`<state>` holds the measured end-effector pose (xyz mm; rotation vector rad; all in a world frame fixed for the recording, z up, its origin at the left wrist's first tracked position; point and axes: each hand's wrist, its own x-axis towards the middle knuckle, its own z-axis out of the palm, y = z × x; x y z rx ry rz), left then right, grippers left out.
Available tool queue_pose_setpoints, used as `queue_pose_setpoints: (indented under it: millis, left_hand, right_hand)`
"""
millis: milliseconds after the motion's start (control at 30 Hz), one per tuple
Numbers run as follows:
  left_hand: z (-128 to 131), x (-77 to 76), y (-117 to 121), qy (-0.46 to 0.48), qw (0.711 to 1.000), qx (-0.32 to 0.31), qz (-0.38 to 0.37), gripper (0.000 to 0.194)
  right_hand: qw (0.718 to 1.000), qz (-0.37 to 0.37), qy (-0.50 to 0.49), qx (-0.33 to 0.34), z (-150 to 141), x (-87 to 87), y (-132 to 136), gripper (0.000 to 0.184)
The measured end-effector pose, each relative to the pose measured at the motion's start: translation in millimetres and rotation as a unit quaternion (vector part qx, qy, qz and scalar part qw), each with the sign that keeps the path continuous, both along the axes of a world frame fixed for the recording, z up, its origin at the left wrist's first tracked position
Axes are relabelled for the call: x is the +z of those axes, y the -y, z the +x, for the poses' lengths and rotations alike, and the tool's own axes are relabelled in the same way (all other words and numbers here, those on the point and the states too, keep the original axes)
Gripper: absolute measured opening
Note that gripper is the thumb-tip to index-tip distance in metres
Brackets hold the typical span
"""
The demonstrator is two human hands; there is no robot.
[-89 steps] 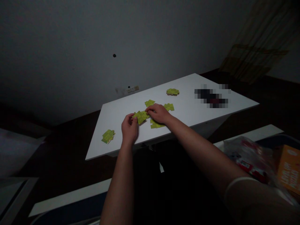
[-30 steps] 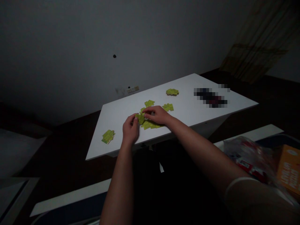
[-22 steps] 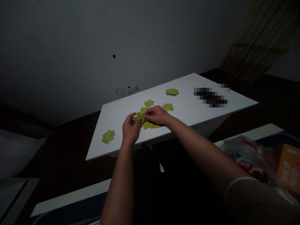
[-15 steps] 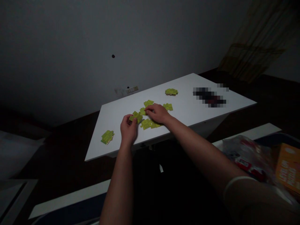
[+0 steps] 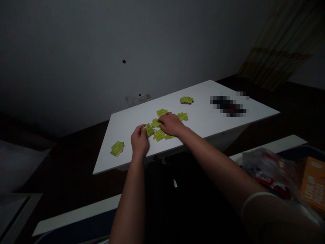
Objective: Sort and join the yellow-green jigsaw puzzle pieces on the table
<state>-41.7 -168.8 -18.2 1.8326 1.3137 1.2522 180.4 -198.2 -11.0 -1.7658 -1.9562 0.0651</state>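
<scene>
Some green pieces (image 5: 159, 136) spread out, two piles (image 5: 117, 148) not yet.
Left hand's (image 5: 139, 142) fingers pinch one piece (image 5: 149, 130); right hand's (image 5: 173, 124), I can't tell.

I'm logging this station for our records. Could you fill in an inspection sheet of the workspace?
Surface: white table, dimly lit.
Job's things: yellow-green puzzle pieces lie mid-table; left stack near one end, back stack farther away.
Clutter: dark pixelated patch toward the right end, unidentifiable.
Hands: left hand holds a single piece by its edge; right hand partly covers other pieces, contact unclear.
Cables: nothing seen.
Surroundings: wall socket behind, curtain far right, orange box and clear plastic bag lower right.
</scene>
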Motion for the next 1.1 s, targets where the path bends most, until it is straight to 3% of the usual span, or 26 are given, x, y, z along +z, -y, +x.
queue_pose_setpoints:
  millis: [233, 500, 633, 833, 1100]
  left_hand:
    - [4, 11.8, 11, -0.188, 0.970, 0.154, -0.001, 0.042]
    - [10, 16.4, 14, -0.250, 0.949, 0.187, -0.034, 0.052]
    - [7, 11.3, 12, -0.202, 0.967, 0.156, -0.007, 0.053]
    - [3, 5.3, 8, -0.135, 0.989, 0.052, 0.036, 0.025]
    - [2, 6.0, 8, -0.129, 0.990, 0.034, 0.041, 0.020]
  right_hand:
    - [0.999, 0.009, -0.033, -0.002, 2, 2.0, 0, 0.022]
    - [1.000, 0.002, -0.015, -0.005, 2, 1.8, -1, 0.029]
    - [1.000, 0.000, -0.006, -0.012, 2, 3.3, 1, 0.036]
    - [1.000, -0.004, -0.020, -0.014, 2, 6.2, 2, 0.023]
    - [0.999, 0.023, -0.031, -0.009, 4, -3.8, -3, 0.022]
